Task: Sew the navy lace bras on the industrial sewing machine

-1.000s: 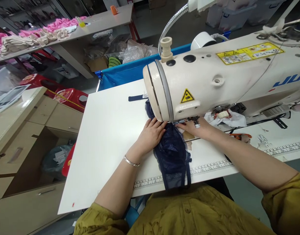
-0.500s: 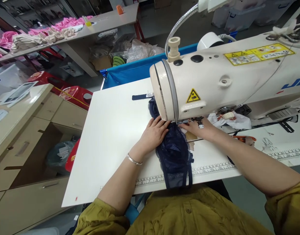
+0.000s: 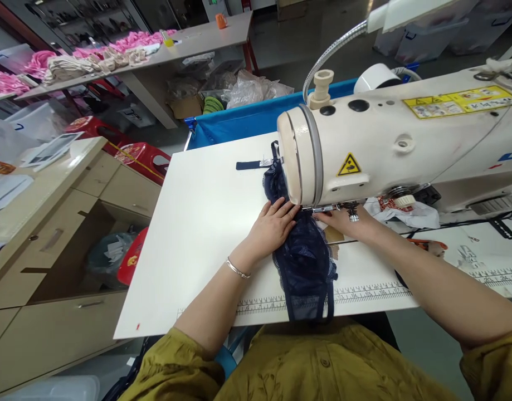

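A navy lace bra (image 3: 306,264) lies lengthwise on the white sewing table, passing under the head of a sewing machine (image 3: 343,150). My left hand (image 3: 274,223) rests flat on it, fingers stretched out and the tips close to the presser foot (image 3: 325,208). From the other side, my right hand (image 3: 347,220) reaches in behind the foot and grips the bra's right edge; some of its fingers are hidden by machine parts. The far end of the bra, with a dark band (image 3: 248,165) and a white label (image 3: 266,162), lies left of the machine head.
A printed ruler (image 3: 364,293) runs along the table's front edge. Orange-handled scissors (image 3: 429,245) and a white cloth (image 3: 423,216) lie right of my right hand. A blue fabric trough (image 3: 239,120) borders the back. A wooden drawer cabinet (image 3: 50,239) and red stools (image 3: 141,159) stand left.
The whole view has shifted, so the machine and table sit farther right. Both hands keep their places by the presser foot, and the bra shows little visible movement.
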A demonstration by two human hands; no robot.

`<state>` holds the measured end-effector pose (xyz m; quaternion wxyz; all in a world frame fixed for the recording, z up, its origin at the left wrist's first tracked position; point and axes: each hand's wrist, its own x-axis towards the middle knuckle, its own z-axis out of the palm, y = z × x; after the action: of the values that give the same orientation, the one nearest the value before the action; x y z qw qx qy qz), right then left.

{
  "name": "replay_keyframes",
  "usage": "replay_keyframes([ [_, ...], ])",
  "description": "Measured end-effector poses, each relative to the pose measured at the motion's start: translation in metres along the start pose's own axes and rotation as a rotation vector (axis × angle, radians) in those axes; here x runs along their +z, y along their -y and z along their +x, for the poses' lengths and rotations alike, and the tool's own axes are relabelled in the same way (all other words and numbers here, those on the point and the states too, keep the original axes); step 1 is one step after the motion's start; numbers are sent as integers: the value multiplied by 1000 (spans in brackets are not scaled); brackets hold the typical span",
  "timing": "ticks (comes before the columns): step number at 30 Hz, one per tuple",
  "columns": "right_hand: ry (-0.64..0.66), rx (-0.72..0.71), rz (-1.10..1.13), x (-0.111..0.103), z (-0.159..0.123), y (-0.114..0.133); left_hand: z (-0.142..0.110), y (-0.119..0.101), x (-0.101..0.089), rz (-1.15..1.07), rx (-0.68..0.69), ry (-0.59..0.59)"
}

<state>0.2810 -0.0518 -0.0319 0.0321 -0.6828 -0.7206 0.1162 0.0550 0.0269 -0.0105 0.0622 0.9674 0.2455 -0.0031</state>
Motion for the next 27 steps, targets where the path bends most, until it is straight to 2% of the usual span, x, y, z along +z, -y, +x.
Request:
replay_keyframes([
  [6,30,-16,-91,12,0,-10,-1,-2,0,-6,-14,-10],
  [12,-69,78,-7,14,5,-4,-1,-1,-1,-15,-5,2],
  [22,-96,24,35,21,2,-14,-1,-1,1,-10,-7,0],
  [27,-54,29,-49,17,4,-11,-1,1,5,-13,-1,-15],
])
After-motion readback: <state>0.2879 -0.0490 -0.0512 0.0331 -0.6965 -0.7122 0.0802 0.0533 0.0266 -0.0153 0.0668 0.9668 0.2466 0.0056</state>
